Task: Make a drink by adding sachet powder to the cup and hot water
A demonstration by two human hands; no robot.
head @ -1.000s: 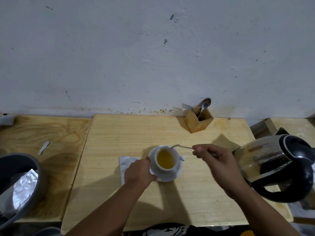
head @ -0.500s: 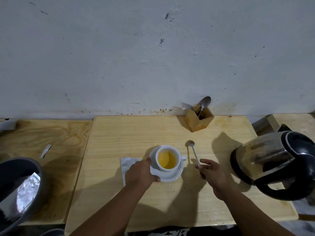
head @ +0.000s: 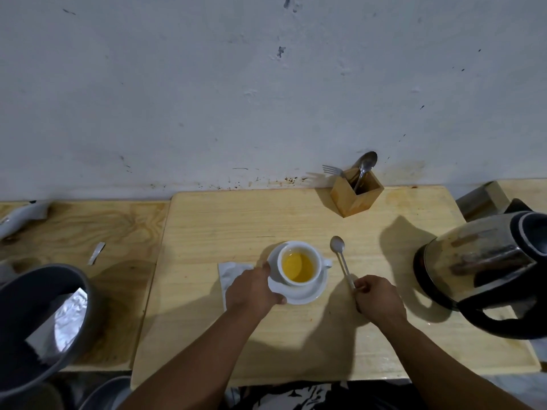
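Head view: right hand (head: 377, 300) pinches the spoon (head: 342, 261) handle, bowl pointing away toward the wall.

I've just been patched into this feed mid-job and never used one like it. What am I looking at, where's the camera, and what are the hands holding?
There is no machine: a person works with bare hands, filmed by a camera on their head looking down. On the wooden table a white cup of yellow drink sits on a saucer, which the left hand grips. The right hand holds a teaspoon by its handle, bowl lying beside the cup. A steel kettle stands at right, a wooden cutlery holder by the wall.
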